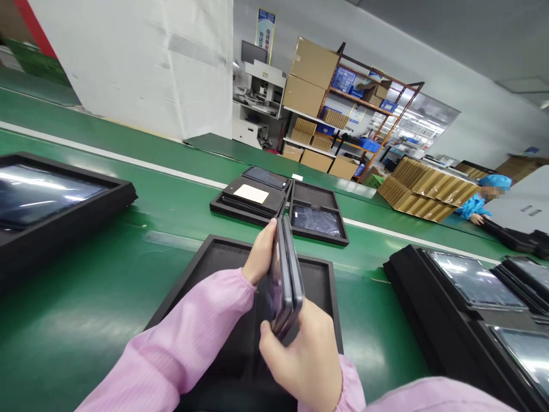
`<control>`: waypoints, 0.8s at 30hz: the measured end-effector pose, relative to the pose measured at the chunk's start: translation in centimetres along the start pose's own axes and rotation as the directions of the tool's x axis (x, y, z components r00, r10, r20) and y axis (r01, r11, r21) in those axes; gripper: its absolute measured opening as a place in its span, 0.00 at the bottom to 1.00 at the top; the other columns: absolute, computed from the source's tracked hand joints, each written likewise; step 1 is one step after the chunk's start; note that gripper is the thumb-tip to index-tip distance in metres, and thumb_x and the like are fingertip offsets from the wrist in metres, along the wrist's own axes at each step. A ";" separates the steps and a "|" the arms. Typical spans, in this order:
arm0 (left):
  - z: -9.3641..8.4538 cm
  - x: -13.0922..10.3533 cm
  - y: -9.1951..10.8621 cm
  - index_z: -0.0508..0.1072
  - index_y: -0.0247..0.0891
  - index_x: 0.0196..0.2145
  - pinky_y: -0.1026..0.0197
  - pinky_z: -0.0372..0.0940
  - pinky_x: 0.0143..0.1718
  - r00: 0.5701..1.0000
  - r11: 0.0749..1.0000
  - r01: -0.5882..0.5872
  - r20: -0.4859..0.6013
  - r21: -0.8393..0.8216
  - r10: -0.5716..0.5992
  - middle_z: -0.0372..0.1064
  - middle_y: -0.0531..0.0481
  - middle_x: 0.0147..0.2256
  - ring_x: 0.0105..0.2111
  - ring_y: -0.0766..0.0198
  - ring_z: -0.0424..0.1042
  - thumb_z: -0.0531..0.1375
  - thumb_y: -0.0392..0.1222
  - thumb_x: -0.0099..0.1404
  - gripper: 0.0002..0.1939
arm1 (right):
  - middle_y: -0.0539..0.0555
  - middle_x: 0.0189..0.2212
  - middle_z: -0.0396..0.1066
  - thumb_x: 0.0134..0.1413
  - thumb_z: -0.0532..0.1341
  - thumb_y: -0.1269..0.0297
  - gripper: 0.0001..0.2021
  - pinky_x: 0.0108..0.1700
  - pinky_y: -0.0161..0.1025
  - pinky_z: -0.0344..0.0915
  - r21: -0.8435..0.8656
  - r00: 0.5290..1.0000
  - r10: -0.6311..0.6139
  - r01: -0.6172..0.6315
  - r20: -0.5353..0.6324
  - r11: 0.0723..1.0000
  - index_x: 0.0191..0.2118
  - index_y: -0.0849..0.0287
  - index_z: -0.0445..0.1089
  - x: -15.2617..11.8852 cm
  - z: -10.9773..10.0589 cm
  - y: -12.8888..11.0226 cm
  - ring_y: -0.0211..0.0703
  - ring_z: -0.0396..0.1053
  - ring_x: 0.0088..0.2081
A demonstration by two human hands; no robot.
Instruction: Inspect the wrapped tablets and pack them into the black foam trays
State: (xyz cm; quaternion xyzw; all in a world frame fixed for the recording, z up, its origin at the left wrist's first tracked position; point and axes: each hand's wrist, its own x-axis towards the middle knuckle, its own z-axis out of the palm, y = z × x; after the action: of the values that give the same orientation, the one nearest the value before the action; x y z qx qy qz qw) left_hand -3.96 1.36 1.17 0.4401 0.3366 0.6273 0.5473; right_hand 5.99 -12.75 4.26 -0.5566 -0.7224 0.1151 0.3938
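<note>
Two thin dark tablet-like devices (286, 274) are held together on edge, side by side, above a black foam tray (206, 257). At their far upper end my left hand (262, 252) grips them, thumb along the top. My right hand (302, 349) is wrapped round their near lower end, thumb on the left face. The tray beneath lies on the green surface, partly hidden by my pink sleeves and hands. Beyond it, a black tray (218, 207) carries dark devices and a cream paper (251, 194). Beside that, another black tray (343, 233) holds one wrapped device (316, 221).
A black tray (64, 229) with a large screen sits at the left on the green table (107, 309). Stacked black trays (416, 297) with wrapped screens stand right. Cardboard dividers (429, 183) and a person in a blue cap (495, 182) are farther back.
</note>
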 end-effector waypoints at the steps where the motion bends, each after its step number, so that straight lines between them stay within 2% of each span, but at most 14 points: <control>1: 0.2 0.4 0.4 0.70 0.37 0.30 0.60 0.62 0.28 0.999 0.999 -0.053 0.001 0.006 0.053 0.63 0.55 0.22 0.25 0.64 0.64 0.55 0.70 0.61 0.29 | 0.47 0.19 0.67 0.46 0.58 0.68 0.07 0.25 0.35 0.55 -0.010 1.000 0.009 -0.009 0.014 1.000 0.24 0.54 0.58 0.0 0.0 0.1 0.40 0.67 0.21; 5: -0.2 0.8 0.8 0.66 0.40 0.28 0.61 0.61 0.28 0.976 0.976 -0.215 0.046 0.030 0.213 0.60 0.55 0.22 0.24 0.65 0.60 0.53 0.72 0.61 0.29 | 0.48 0.21 0.69 0.45 0.61 0.67 0.08 0.26 0.35 0.53 -0.053 0.973 0.071 -0.061 0.220 0.997 0.24 0.54 0.58 0.7 -0.2 0.5 0.40 0.66 0.22; 9: -0.6 0.0 0.5 0.65 0.41 0.28 0.59 0.54 0.23 0.969 0.979 -0.203 0.143 0.001 0.200 0.58 0.55 0.22 0.21 0.65 0.55 0.50 0.74 0.61 0.31 | 0.47 0.20 0.69 0.40 0.66 0.66 0.14 0.26 0.35 0.52 -0.097 0.905 0.163 -0.135 0.394 0.986 0.21 0.54 0.57 1.0 -0.4 0.3 0.40 0.66 0.22; 13: -0.2 -0.6 0.7 0.64 0.41 0.29 0.58 0.53 0.25 0.950 0.972 -0.232 0.222 0.034 0.218 0.58 0.55 0.22 0.22 0.64 0.55 0.49 0.75 0.61 0.31 | 0.46 0.20 0.70 0.38 0.69 0.65 0.16 0.27 0.35 0.52 -0.113 0.855 0.204 -0.171 0.477 0.979 0.20 0.55 0.57 0.8 -1.4 0.1 0.40 0.66 0.23; 17: 0.1 -0.9 0.6 0.64 0.42 0.31 0.58 0.54 0.26 0.938 0.962 -0.258 0.262 0.086 0.228 0.58 0.56 0.22 0.22 0.64 0.55 0.48 0.74 0.62 0.31 | 0.45 0.21 0.72 0.36 0.72 0.67 0.17 0.27 0.34 0.53 -0.102 0.818 0.191 -0.161 0.543 0.982 0.20 0.56 0.59 1.0 -2.6 0.5 0.39 0.66 0.23; 24: 0.4 -1.1 0.4 0.65 0.42 0.32 0.58 0.54 0.27 0.921 0.949 -0.294 0.298 0.110 0.251 0.58 0.55 0.23 0.23 0.63 0.57 0.47 0.73 0.64 0.30 | 0.43 0.22 0.71 0.38 0.72 0.69 0.17 0.27 0.34 0.52 -0.060 0.791 0.109 -0.092 0.602 0.994 0.21 0.56 0.60 1.3 -3.5 1.2 0.36 0.65 0.23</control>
State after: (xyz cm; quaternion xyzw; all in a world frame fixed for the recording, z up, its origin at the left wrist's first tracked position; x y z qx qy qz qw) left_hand -3.75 0.19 1.52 0.6076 0.2378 0.6012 0.4613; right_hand 9.14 -12.09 6.42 -0.5338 -0.7812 0.2971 0.1285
